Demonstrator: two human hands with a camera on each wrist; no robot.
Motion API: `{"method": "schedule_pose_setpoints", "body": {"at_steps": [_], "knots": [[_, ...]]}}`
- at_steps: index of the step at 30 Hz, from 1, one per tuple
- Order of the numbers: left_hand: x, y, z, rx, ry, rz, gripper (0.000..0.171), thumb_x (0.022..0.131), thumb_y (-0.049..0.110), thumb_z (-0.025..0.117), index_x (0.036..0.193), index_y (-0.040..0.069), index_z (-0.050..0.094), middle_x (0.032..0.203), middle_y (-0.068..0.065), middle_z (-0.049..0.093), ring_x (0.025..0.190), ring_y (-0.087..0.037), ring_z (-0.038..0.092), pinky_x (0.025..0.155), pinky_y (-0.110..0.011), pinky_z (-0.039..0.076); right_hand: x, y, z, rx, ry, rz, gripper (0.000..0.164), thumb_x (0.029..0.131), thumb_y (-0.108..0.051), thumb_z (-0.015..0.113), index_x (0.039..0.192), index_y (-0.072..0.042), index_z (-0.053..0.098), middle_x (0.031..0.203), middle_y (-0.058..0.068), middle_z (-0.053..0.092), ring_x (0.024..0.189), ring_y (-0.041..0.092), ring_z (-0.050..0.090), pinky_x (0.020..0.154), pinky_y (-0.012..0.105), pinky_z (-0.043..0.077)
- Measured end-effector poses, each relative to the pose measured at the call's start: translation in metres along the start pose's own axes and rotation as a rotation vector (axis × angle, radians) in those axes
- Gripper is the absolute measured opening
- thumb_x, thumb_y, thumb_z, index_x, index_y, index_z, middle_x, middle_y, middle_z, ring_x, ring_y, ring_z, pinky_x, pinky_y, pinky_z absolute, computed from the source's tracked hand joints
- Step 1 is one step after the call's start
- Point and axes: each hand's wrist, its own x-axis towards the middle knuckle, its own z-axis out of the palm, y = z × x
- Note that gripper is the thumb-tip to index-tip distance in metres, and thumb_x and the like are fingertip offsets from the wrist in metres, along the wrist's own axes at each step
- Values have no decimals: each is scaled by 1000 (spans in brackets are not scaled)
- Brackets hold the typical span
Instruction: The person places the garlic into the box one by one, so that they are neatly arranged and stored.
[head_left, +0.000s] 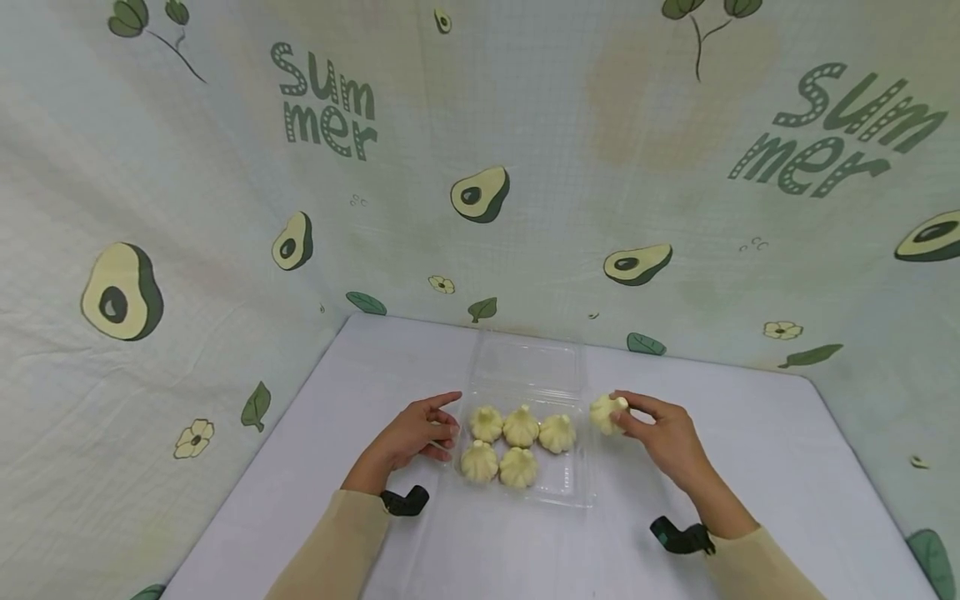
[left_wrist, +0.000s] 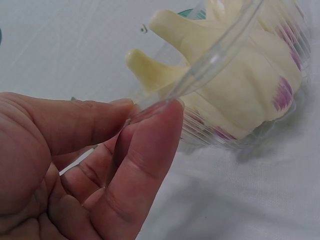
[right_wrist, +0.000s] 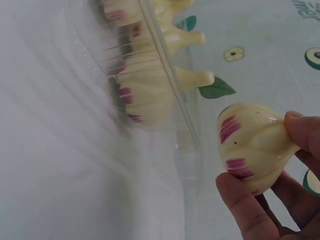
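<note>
A clear plastic clamshell box [head_left: 561, 483] lies on the table with its lid [head_left: 528, 367] folded back, away from me. Inside sit several garlic bulbs [head_left: 521, 427], stems up, in two rows; the front right spot holds none. My left hand [head_left: 415, 431] pinches the box's left rim between thumb and finger, as the left wrist view shows beside the cream bulbs [left_wrist: 240, 80] with purple streaks. Just off the box's right side, my right hand [head_left: 663, 437] holds another garlic bulb [right_wrist: 255, 145] by its stem and base, higher than the rim.
White cloth covers the table [head_left: 637, 542]. A curtain [head_left: 540, 233] printed with avocados, leaves and lettering hangs behind the table and along its sides. Black wrist cameras [head_left: 405, 502] sit on both forearms.
</note>
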Motion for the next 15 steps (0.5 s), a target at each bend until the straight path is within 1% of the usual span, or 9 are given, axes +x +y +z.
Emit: {"method": "schedule_pose_setpoints", "body": {"at_steps": [3, 5, 7, 11, 15], "knots": [[-1, 1, 1, 7, -3, 4, 71, 100, 1, 69, 164, 14, 40, 112, -15, 63, 77, -19, 67, 67, -37, 65, -3, -5, 0, -19, -2, -22, 46, 100, -30, 75, 140, -7, 69, 143, 20, 65, 118, 33, 71, 104, 59, 54], [-1, 1, 1, 7, -2, 3, 71, 100, 0, 69, 164, 15, 41, 112, -15, 63, 77, -19, 67, 67, -37, 65, -4, -8, 1, -22, -6, -44, 44, 99, -29, 76, 138, -8, 71, 142, 18, 66, 129, 38, 64, 107, 64, 51], [-1, 1, 1, 7, 1, 2, 71, 100, 0, 69, 164, 15, 41, 112, -15, 63, 77, -19, 67, 67, -37, 65, -5, -10, 1, -15, -13, -65, 42, 99, -28, 77, 135, -8, 73, 141, 16, 67, 137, 40, 57, 108, 66, 49], [-1, 1, 1, 10, 6, 1, 71, 100, 0, 69, 163, 16, 42, 112, -15, 63, 77, -19, 66, 67, -37, 65, -8, -14, 4, -11, -27, -101, 36, 97, -24, 79, 130, -9, 76, 138, 14, 70, 137, 41, 57, 110, 69, 45], [-1, 1, 2, 14, 10, 0, 71, 100, 1, 69, 163, 16, 42, 113, -15, 63, 77, -19, 67, 67, -37, 65, -11, -18, 7, -28, -36, -104, 34, 97, -24, 79, 128, -11, 77, 138, 14, 70, 136, 41, 58, 108, 72, 46]]}}
